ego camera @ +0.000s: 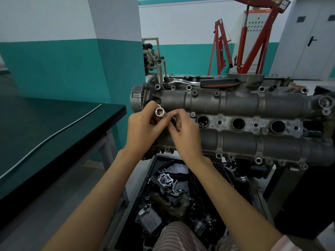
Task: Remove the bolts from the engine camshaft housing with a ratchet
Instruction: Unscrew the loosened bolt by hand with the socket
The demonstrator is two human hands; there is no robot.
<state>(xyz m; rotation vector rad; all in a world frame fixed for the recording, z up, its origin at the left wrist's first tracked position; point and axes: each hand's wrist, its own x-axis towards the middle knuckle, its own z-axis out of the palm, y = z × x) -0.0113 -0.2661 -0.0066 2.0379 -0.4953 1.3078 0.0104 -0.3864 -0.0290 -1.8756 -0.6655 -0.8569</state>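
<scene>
The left hand [143, 129] grips a bright steel socket [159, 112] in curled fingers, its open hexagonal mouth turned up toward the camera; the right hand [183, 132] meets it from the other side, thumb and forefinger pinched against the socket's lower end, though whatever small dark piece sits under those fingers is too hidden to tell; both hands hover over the near-left end of the camshaft housing [235, 105], just in front of the toothed sprocket [137, 98]; the ratchet [201, 82] lies well apart from the hands, resting flat along the far top edge of the housing, its polished chrome head to the left and its black and orange grip to the right; the housing is rough cast grey metal, dull and grimy, shaped as two long rounded barrels with a flat strip between them; three round plug wells [239, 123] open in that strip, dark inside; small raised bolt bosses [194, 92] ring its edges, some showing bare holes; below the engine a black tray [154, 165] holds oily loose parts, among them a thin metal gasket [164, 180] and a short length of chain [175, 192]; to the left a dark green tabletop [54, 127] carries a long thin rod [54, 134]; red hoist frames [253, 42] stand by the far wall.
</scene>
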